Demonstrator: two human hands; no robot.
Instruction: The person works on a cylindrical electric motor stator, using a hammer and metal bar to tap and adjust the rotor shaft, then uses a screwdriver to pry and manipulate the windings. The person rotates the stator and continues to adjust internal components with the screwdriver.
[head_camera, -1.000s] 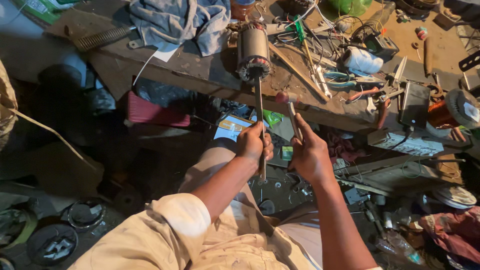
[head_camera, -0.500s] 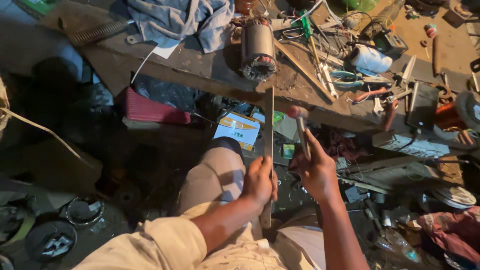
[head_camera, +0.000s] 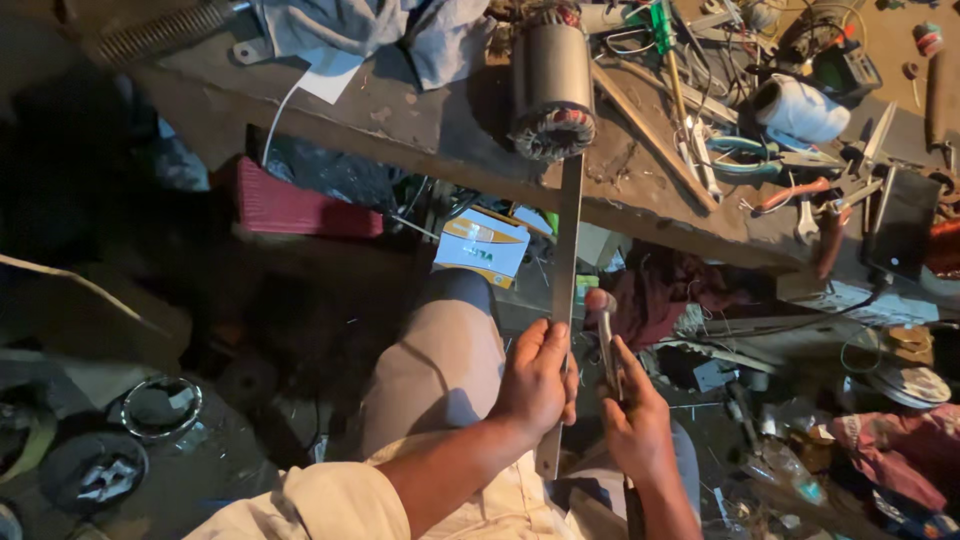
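A: Below the bench (head_camera: 420, 130), between the knees, what has changed in the last second?

B: The left hand (head_camera: 535, 385) was higher before, near the bench edge. Now it sits lower and closer to the body, and the long flat bar (head_camera: 568, 250) shows almost its whole length. The top end of the bar now reaches the motor (head_camera: 552, 85), the round stator with copper windings that lies on the bench.

A: What does that mean for the work?

B: I judge that the bar is now set against the windings, and the hands are in place below it.

A: How does the left hand hold it?

B: The fingers are wrapped around the lower part of the bar, thumb on the near side, closed firmly. The forearm comes up from the lower left, wrist straight.

A: And the right hand (head_camera: 638, 425)?

B: It is just beside the left, closed on a small hammer (head_camera: 604, 330). Its round head stands up near the bar, maybe touching; I cannot tell.
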